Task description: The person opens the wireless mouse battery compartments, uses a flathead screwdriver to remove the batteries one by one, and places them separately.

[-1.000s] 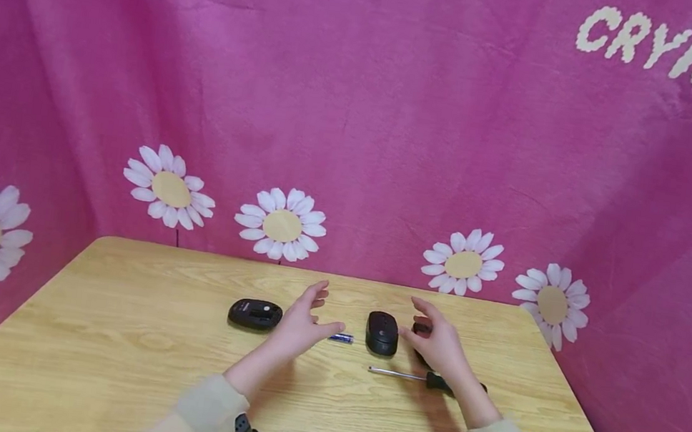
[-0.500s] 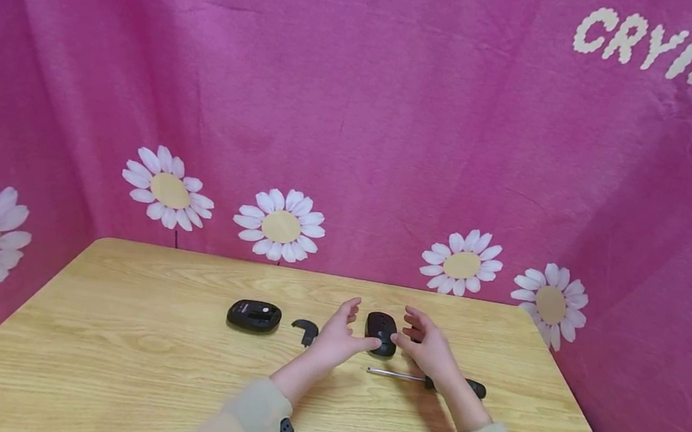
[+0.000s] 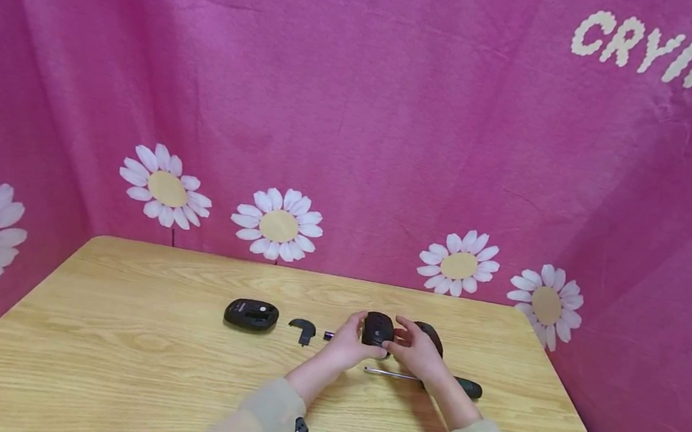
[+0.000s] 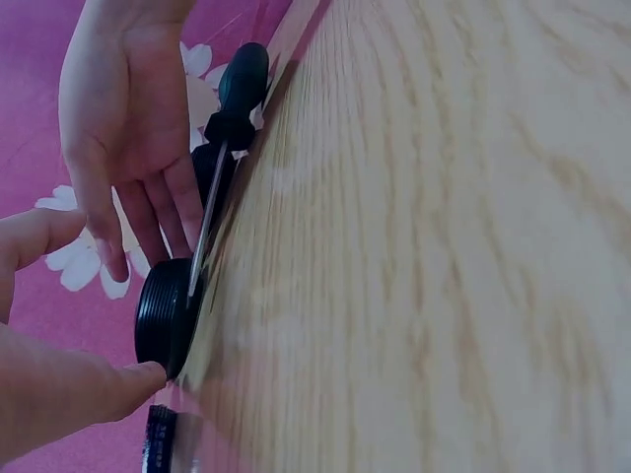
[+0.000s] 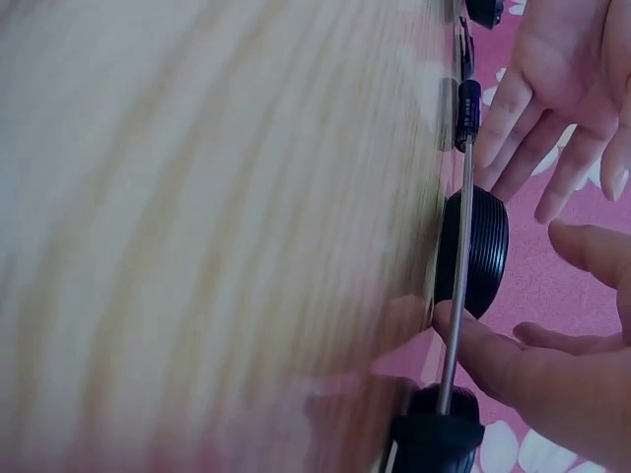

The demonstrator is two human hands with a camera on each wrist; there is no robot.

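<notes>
on the wooden table [image 3: 108, 360] a black mouse [image 3: 378, 329] sits mid-table between both hands — the left hand [image 3: 348, 344] touches its left side, the right hand [image 3: 415, 349] its right, fingers loosely curved around it; a screwdriver [image 3: 429, 380] lies just beside.

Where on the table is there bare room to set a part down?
Bare wood covers the near half, from the screwdriver to the near edge, and the left side beyond the left mouse. The strip from that mouse past the cover to both hands on the middle mouse is crowded.
</notes>
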